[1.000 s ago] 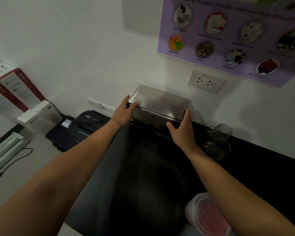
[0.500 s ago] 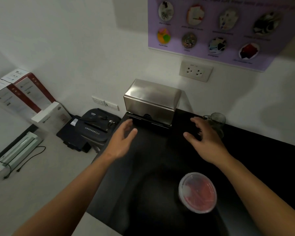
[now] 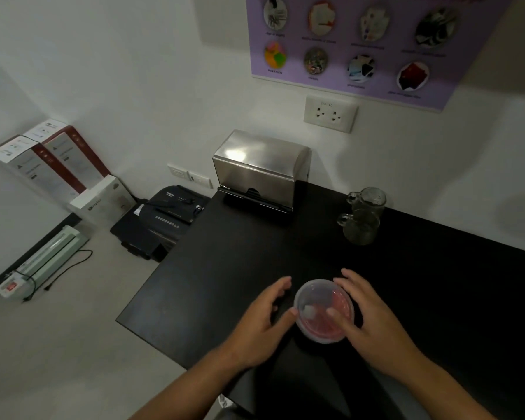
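Note:
A round clear plastic container [image 3: 324, 316] with pink contents and a lid sits on the black table [image 3: 255, 262], near its front. My left hand [image 3: 262, 325] is cupped at the container's left side; its thumb tip touches the rim and its fingers stay a little apart from it. On the right side, my right hand [image 3: 372, 316] curves round the container, thumb lying on the lid and fingers along the far rim.
A steel box-shaped dispenser [image 3: 259, 169] stands at the table's back against the wall. Two glass mugs [image 3: 362, 216] stand back right. On the floor to the left are a black shredder [image 3: 164, 219], white and red boxes [image 3: 58, 165] and a laminator [image 3: 50, 253].
Both hands left the steel dispenser and drew back toward me. They now flank the plastic container, which they were not touching half a second ago. The view tilted down.

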A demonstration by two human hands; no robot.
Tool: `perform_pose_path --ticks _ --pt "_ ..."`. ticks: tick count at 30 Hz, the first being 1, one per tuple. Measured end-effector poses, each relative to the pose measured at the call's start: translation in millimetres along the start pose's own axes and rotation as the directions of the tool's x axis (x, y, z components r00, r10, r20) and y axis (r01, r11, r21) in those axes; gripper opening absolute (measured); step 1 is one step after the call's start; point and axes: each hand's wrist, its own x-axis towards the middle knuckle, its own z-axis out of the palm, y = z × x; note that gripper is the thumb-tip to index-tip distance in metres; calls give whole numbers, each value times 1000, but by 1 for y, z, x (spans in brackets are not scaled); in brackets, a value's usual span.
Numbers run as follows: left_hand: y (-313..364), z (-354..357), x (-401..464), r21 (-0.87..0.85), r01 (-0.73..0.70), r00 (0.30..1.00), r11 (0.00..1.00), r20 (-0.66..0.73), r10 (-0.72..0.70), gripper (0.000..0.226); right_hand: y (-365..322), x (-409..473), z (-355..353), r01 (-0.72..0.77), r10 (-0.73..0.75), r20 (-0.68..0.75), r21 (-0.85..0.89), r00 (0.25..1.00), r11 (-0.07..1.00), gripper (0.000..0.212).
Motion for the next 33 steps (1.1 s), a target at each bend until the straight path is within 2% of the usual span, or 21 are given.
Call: perform_pose_path --ticks 6,12,19,28,30,33 --pt "8 25 -16 18 -107 993 994 -50 107 56 16 -25 13 7 -8 47 19 999 1000 69" --pt "2 40 -23 69 -167 982 983 -79 173 67 17 -31 27 71 -74 71 38 995 997 75" --pt "4 36 -1 -12 -140 984 990 -109 138 65 19 -7 30 46 -49 55 49 997 998 83" --pt "8 31 63 -24 -136 977 990 -167 130 60 21 51 22 89 -86 -32 125 996 988 79" --pt "10 27 82 -12 -144 975 990 -173 140 58 21 67 17 98 -95 -48 78 994 992 77" --pt "18 19 107 -65 -152 976 986 -165 140 53 19 100 4 80 -91 -71 -142 993 987 73"
